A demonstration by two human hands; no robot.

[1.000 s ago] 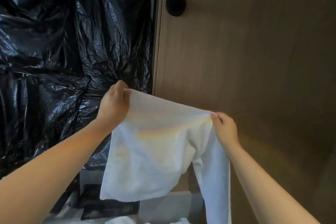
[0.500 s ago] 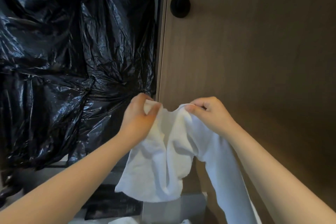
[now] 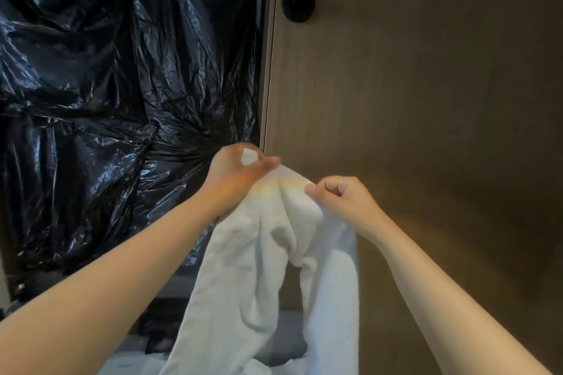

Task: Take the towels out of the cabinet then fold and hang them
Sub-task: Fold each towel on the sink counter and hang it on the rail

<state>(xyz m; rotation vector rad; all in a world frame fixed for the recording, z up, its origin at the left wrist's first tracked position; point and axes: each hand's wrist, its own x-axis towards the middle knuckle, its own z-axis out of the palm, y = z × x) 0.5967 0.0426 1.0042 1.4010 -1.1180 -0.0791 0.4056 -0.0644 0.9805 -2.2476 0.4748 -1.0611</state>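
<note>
We hold a white towel (image 3: 274, 268) up.
Our left hand (image 3: 240, 173) and right hand (image 3: 341, 201) each pinch its top edge, close together.

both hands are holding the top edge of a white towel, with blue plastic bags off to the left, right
Not quite: the plastic bags are black, not blue. In the head view the left hand and right hand do hold the top edge of the white towel, with the plastic bags off to the left.
</note>
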